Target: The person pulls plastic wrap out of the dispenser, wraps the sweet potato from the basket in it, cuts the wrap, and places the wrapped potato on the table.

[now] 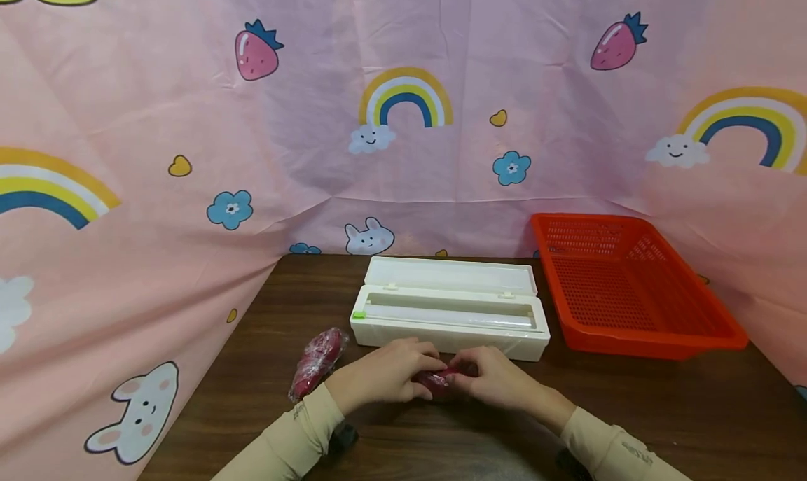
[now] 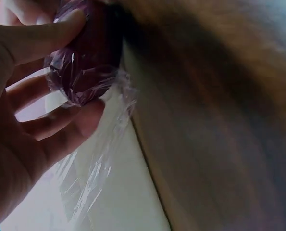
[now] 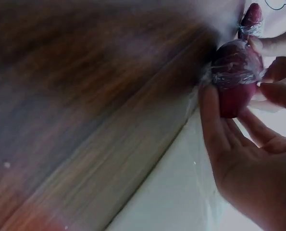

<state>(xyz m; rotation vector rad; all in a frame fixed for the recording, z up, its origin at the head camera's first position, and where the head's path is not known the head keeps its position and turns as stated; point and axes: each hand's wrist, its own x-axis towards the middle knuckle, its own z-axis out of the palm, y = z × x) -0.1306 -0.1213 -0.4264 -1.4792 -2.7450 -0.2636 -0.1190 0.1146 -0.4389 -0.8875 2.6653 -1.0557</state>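
Observation:
A dark red, rounded vegetable, sweet-potato-like (image 1: 436,383), is partly covered in clear cling film between both hands, close over the table front. My left hand (image 1: 398,372) grips its left end, thumb on the near side and fingers beyond. My right hand (image 1: 498,377) holds the other end, its fingers curled round it. In the right wrist view the film (image 3: 236,77) bands the middle while a smooth red end (image 3: 234,101) shows bare. Loose film (image 2: 126,91) trails off the vegetable in the left wrist view. A second red vegetable (image 1: 318,362), fully wrapped, lies left of my left hand.
Behind the hands stands a white cling film dispenser box (image 1: 450,341), lid (image 1: 450,274) raised, with a film roll (image 1: 447,316) inside. A red plastic basket (image 1: 630,341) sits at the back right. Patterned pink cloth (image 1: 302,117) hangs round the brown table (image 1: 265,425).

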